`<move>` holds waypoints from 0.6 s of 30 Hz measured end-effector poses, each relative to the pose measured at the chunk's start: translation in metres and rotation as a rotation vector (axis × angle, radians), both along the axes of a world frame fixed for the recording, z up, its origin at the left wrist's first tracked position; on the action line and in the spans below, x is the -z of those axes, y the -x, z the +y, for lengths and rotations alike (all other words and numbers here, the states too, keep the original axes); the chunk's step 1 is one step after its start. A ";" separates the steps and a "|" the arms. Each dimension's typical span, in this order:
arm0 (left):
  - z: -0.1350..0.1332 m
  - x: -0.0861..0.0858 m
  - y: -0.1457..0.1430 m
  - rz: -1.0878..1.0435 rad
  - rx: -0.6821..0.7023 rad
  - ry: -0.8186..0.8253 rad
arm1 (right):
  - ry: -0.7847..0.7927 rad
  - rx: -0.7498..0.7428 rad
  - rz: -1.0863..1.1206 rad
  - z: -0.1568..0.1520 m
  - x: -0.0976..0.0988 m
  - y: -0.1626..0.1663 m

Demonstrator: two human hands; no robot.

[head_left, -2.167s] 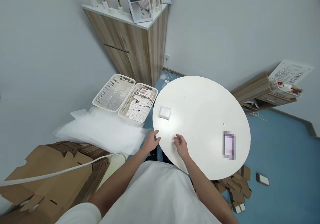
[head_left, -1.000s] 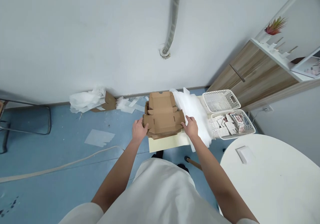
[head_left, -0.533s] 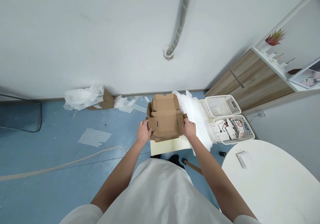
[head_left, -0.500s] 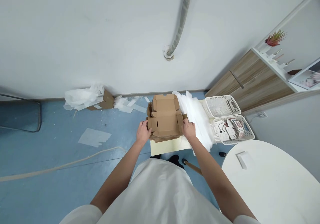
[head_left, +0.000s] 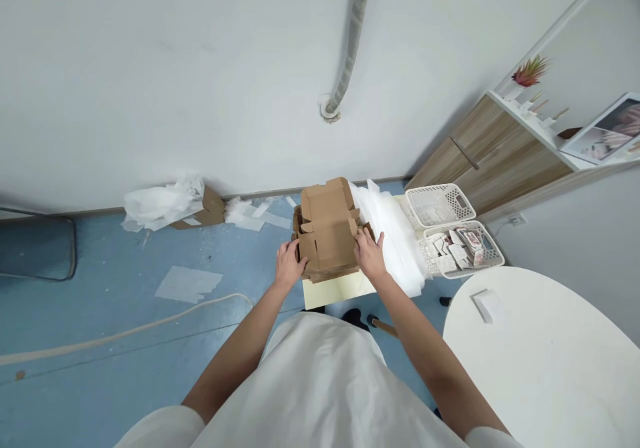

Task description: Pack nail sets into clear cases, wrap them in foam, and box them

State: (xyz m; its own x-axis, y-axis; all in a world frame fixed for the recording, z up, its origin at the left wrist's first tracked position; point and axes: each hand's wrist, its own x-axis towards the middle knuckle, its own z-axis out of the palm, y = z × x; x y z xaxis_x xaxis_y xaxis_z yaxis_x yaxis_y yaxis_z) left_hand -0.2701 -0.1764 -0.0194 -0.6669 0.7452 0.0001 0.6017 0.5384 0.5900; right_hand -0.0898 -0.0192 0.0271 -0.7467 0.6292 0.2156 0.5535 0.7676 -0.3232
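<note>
An unfolded brown cardboard box lies on top of a stack of similar cardboard, its lid panel spread toward the wall. My left hand grips the side panel at its left, thumb on top and fingers over the edge. At the right side, my right hand pinches the side flap, which stands bent up. The fingertips are partly hidden by the cardboard. Beneath the stack shows a pale yellow board.
White foam sheets lie just right of the cardboard. Beyond them are two white plastic baskets, one farther off and one holding small printed packets. A round white table stands at right; a wooden cabinet is behind.
My right hand has moved inward from the box's outer right edge, and the right flap is now bent upward. My left hand stays at the left side. The view has shifted slightly.
</note>
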 end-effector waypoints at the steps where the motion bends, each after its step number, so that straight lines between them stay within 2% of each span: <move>1: 0.001 -0.001 0.000 0.012 0.004 0.007 | 0.000 -0.032 0.027 -0.003 -0.001 0.000; 4: 0.002 -0.006 -0.003 0.041 -0.011 0.049 | 0.052 -0.086 0.163 -0.011 0.000 -0.003; 6: 0.004 -0.010 -0.006 0.050 -0.023 0.085 | 0.126 -0.044 0.302 -0.012 0.002 -0.006; 12: 0.011 -0.022 -0.016 0.123 -0.035 0.115 | 0.289 0.248 0.672 -0.002 0.000 -0.019; 15: 0.014 -0.025 -0.021 0.103 -0.003 0.120 | 0.305 0.392 0.759 0.001 -0.006 -0.026; 18: 0.018 -0.027 -0.025 0.064 0.038 0.104 | 0.321 0.447 0.792 -0.001 -0.010 -0.033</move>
State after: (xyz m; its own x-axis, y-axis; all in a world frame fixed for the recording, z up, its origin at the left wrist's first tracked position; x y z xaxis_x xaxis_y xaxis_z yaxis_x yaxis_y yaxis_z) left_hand -0.2454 -0.1585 0.0074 -0.6394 0.7680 -0.0364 0.6576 0.5708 0.4916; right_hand -0.0572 -0.0205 0.0371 -0.1356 0.9369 0.3223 0.3048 0.3490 -0.8862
